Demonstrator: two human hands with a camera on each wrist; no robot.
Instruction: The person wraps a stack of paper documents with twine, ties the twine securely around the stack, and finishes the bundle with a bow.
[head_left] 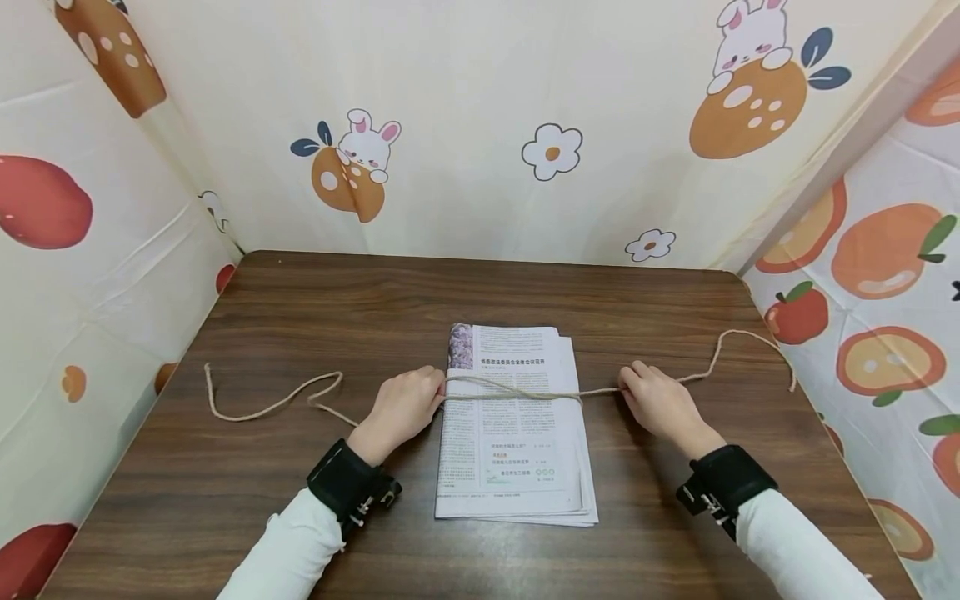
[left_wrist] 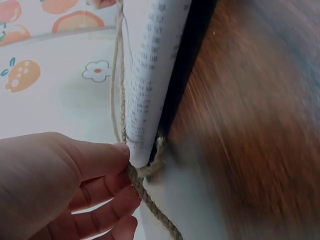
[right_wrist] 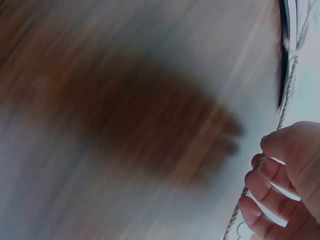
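Observation:
A stack of folded newspapers (head_left: 525, 492) lies on the table, with a beige twine (head_left: 487, 397) running across its upper half in two strands that meet toward the right side. My left hand (head_left: 405, 407) is at the stack's left edge. Its thumb and forefinger pinch the twine (left_wrist: 159, 215) right beside the folded paper (left_wrist: 145, 90), where another length comes round from underneath. Off the right edge, my right hand (head_left: 663, 406) grips the other end between thumb and fingers. In the right wrist view that twine (right_wrist: 288, 95) looks straight from the stack to the fingertips.
Loose twine trails over the brown wooden table (head_left: 337, 308) beyond each hand, its right tail reaching the table's right edge. Pale printed curtains (head_left: 465, 200) stand behind the table and at both sides. Black wrist straps (head_left: 348, 479) with cameras sit on both forearms.

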